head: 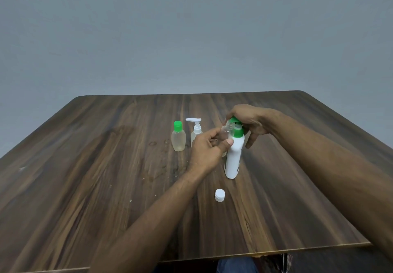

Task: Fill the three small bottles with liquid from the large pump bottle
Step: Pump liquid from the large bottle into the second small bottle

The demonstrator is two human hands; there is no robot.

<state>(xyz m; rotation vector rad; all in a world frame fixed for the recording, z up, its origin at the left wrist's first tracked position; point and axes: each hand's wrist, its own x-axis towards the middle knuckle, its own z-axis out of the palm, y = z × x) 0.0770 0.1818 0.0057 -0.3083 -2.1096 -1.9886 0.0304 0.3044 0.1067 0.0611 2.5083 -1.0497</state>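
large white plastic pump bottle with the green pump head (234, 158) stands mid-table on the dark wood table (85, 177). right hand (248, 124) lies over the pump, fingers curled on it, probably to press. left hand (207, 147) pinches a small clear uncapped bottle (225, 131), tilted so its mouth meets the nozzle. its little white screw cap (219, 195) sits nearer, out of the way.

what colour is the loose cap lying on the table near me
White; the loose cap shows best in the head view, in front of the large pump bottle.
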